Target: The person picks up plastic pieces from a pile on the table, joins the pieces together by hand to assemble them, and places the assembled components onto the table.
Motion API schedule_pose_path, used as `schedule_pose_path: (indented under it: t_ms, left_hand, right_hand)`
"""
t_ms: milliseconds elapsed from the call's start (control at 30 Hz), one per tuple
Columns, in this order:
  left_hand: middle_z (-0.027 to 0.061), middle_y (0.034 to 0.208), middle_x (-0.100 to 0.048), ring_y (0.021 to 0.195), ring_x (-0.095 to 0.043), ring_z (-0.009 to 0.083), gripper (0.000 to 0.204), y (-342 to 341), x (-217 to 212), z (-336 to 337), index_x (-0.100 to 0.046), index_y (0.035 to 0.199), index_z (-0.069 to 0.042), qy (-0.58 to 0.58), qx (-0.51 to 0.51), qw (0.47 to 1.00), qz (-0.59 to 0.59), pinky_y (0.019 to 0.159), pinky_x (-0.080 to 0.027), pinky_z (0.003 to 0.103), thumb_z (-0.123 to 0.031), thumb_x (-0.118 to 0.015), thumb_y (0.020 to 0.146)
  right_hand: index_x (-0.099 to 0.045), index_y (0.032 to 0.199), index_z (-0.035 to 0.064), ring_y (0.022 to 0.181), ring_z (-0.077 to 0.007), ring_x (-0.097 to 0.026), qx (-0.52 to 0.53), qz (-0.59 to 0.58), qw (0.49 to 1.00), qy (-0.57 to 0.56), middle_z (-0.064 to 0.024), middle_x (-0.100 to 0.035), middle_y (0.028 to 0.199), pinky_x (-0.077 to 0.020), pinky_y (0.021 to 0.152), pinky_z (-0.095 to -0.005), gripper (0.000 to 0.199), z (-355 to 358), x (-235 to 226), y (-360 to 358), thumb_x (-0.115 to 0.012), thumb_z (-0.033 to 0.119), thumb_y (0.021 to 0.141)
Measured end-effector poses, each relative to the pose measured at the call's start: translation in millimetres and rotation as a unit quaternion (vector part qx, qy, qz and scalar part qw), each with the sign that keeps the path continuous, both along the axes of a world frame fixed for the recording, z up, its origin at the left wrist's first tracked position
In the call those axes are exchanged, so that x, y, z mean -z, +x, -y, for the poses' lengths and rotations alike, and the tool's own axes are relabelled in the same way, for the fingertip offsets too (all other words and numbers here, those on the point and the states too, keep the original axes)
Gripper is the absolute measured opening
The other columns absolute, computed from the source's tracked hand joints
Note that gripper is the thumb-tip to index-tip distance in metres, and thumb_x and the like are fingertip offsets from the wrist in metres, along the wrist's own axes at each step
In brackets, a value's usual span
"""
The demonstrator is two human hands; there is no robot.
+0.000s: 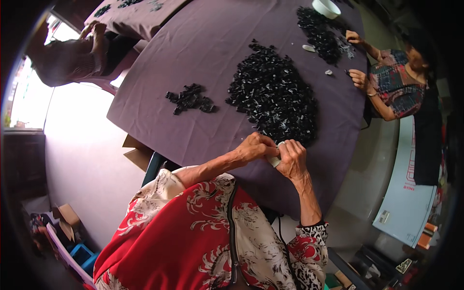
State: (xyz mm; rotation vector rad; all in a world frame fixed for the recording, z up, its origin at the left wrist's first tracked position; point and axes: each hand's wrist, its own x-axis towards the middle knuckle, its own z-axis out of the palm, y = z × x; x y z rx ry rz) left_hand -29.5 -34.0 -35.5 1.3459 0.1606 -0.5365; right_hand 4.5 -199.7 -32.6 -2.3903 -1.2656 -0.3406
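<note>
My left hand (257,147) and my right hand (293,159) meet at the near edge of a large heap of small black plastic pieces (270,92). Both have their fingers closed. Between them shows a small whitish piece (274,161), pinched in my right hand; its exact kind is too small to make out. My left fingertips press together right beside it, and what they grip is hidden. A smaller cluster of black pieces (191,100) lies to the left of the big heap.
A purple cloth covers the table (159,130). Across it at the right, a co-worker (398,82) handles another black heap (319,36) near a white bowl (326,8). A second person (72,58) sits at another table, far left. A cardboard box (137,152) stands beside my table.
</note>
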Motion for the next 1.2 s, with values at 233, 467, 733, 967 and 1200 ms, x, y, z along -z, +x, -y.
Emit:
schedule_pose_path:
  t_ms: [233,467,733,967,1200]
  left_hand:
    - [0.0086,0.066,-0.061,0.059,-0.056,0.0132,0.023,-3.5,-8.8,-1.6,-0.064,0.079,0.003,0.031,0.029,0.998,0.05,0.056,-0.046,0.026,-0.019,-0.059,0.072]
    - [0.0082,0.07,-0.062,0.066,-0.059,0.0119,0.022,-6.4,-8.4,-6.2,-0.065,0.082,0.004,0.033,0.092,0.992,0.081,0.062,-0.048,0.025,-0.018,-0.06,0.076]
    - [0.0109,0.074,-0.066,0.066,-0.061,0.0133,0.021,0.6,0.3,-90.4,-0.065,0.086,0.002,0.355,-0.144,0.902,0.198,0.062,-0.049,0.027,-0.015,-0.062,0.076]
    - [0.0143,0.071,-0.062,0.064,-0.062,0.0243,0.022,0.0,15.0,-167.0,-0.063,0.086,0.0,0.561,-0.208,0.764,0.241,0.061,-0.047,0.032,-0.016,-0.061,0.072]
    - [0.013,0.076,-0.06,0.067,-0.06,0.0266,0.019,-4.3,5.4,-134.2,-0.061,0.091,-0.003,0.54,-0.201,0.746,0.334,0.06,-0.047,0.035,-0.01,-0.062,0.073]
  right_hand:
    - [-0.043,0.058,0.0042,0.053,-0.0256,-0.05,-0.036,0.015,0.999,0.023,-0.009,-0.045,0.056,-0.04,0.048,-0.0353,0.032,0.4,-0.8,3.3,-0.066,0.024,0.068]
    - [-0.045,0.059,0.0041,0.052,-0.0253,-0.05,-0.034,0.0,0.999,0.007,-0.0092,-0.047,0.056,-0.0406,0.048,-0.0355,0.03,3.7,1.7,-3.8,-0.066,0.023,0.069]
    - [-0.058,0.088,-0.0007,0.061,-0.0286,-0.058,0.067,-0.158,0.985,0.03,-0.0126,-0.06,0.075,-0.047,0.055,-0.0347,0.023,-6.5,-7.3,7.9,-0.067,0.011,0.072]
    - [-0.059,0.099,0.0022,0.069,-0.0316,-0.06,0.143,-0.148,0.977,-0.054,-0.0131,-0.062,0.084,-0.0483,0.06,-0.0378,0.025,-33.9,16.9,29.2,-0.061,0.007,0.074]
    - [-0.058,0.099,0.0015,0.077,-0.0337,-0.059,0.164,-0.181,0.97,-0.016,-0.0152,-0.061,0.089,-0.0477,0.066,-0.0396,0.026,-37.9,-1.1,47.4,-0.059,0.007,0.073]
